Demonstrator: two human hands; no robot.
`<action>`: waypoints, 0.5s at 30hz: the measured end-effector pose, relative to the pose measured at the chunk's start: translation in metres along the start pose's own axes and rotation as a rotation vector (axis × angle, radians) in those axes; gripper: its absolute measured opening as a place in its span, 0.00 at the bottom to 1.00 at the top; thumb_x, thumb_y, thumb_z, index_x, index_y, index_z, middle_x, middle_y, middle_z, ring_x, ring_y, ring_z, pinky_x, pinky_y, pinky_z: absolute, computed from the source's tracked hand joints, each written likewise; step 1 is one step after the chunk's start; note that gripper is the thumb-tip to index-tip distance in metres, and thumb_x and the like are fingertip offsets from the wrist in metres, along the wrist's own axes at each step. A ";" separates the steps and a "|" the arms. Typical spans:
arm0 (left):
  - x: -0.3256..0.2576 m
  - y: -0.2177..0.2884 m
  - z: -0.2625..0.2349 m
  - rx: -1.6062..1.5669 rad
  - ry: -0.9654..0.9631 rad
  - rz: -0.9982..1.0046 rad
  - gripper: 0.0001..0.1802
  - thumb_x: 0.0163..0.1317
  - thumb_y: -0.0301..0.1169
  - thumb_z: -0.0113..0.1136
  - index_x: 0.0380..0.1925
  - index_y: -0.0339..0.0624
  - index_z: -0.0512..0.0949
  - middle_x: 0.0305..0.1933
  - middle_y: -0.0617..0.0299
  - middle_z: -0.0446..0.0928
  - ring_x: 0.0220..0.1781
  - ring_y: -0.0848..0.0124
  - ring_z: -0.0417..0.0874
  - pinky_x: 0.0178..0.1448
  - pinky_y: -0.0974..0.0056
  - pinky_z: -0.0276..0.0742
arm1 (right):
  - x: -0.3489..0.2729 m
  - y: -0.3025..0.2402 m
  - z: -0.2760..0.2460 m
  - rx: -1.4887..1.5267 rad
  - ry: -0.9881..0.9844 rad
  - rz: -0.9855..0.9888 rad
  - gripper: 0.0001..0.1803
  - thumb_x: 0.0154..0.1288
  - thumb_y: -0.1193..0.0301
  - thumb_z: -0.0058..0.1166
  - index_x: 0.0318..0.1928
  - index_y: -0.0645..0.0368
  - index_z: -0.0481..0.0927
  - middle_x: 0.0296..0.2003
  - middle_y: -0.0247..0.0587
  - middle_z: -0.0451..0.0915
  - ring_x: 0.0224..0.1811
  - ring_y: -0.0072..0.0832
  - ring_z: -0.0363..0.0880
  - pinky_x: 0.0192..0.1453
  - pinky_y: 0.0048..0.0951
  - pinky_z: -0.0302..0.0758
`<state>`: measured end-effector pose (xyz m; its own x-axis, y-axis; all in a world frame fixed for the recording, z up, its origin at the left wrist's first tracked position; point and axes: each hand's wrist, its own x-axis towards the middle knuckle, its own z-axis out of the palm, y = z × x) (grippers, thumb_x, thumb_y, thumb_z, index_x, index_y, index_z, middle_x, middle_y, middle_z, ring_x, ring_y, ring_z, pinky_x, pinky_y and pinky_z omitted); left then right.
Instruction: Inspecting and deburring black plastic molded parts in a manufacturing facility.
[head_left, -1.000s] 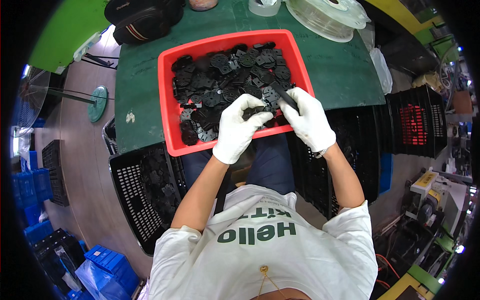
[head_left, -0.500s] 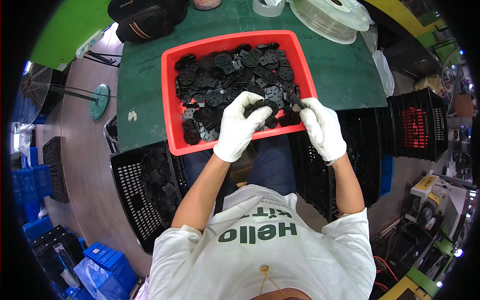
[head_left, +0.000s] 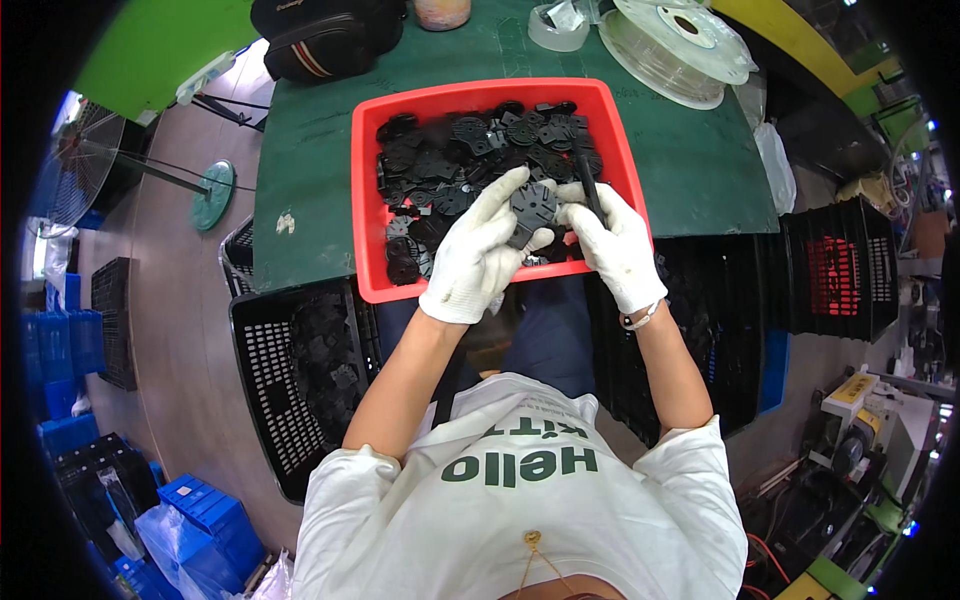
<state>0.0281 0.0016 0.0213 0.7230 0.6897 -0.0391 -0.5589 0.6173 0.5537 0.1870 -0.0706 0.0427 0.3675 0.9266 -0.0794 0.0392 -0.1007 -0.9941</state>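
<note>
One left hand, thumb and fingers clasping the edge of a round black part above the near side of a red tray; right hand clamped on a dark rod. Part likely light, stiff, slick; take its rim. Green table beneath; fan left, black crates right.

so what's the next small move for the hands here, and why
Probably have the left hand firm up its hold on the flat black part: its fingers look fairly straight and spread around the part over the red tub, and the right hand also grips a slim black stick, so it seems less free to steady the part.
</note>
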 end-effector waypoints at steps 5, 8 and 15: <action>-0.020 0.015 -0.003 0.055 0.062 0.077 0.36 0.59 0.25 0.61 0.68 0.38 0.59 0.68 0.45 0.63 0.65 0.53 0.71 0.63 0.58 0.74 | 0.000 0.000 0.002 0.062 -0.047 0.076 0.14 0.73 0.65 0.46 0.47 0.63 0.76 0.28 0.32 0.77 0.17 0.14 0.65 0.23 0.18 0.65; -0.060 0.048 -0.026 0.126 0.139 0.170 0.35 0.58 0.29 0.64 0.65 0.38 0.62 0.62 0.46 0.69 0.59 0.56 0.76 0.59 0.59 0.77 | 0.006 0.000 -0.013 -0.028 0.129 -0.005 0.11 0.73 0.66 0.46 0.43 0.60 0.77 0.22 0.29 0.74 0.16 0.12 0.63 0.19 0.17 0.60; -0.198 0.115 -0.154 0.470 0.632 0.225 0.27 0.63 0.33 0.61 0.61 0.36 0.68 0.51 0.57 0.76 0.46 0.69 0.79 0.48 0.68 0.78 | 0.058 0.042 -0.103 -0.455 0.473 -0.052 0.18 0.71 0.59 0.47 0.46 0.63 0.77 0.24 0.33 0.72 0.26 0.21 0.69 0.33 0.26 0.68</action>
<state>-0.2419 -0.0052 -0.0358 0.1699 0.9479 -0.2693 -0.3332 0.3125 0.8896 0.3061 -0.0584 0.0040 0.7193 0.6856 0.1125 0.4191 -0.2991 -0.8572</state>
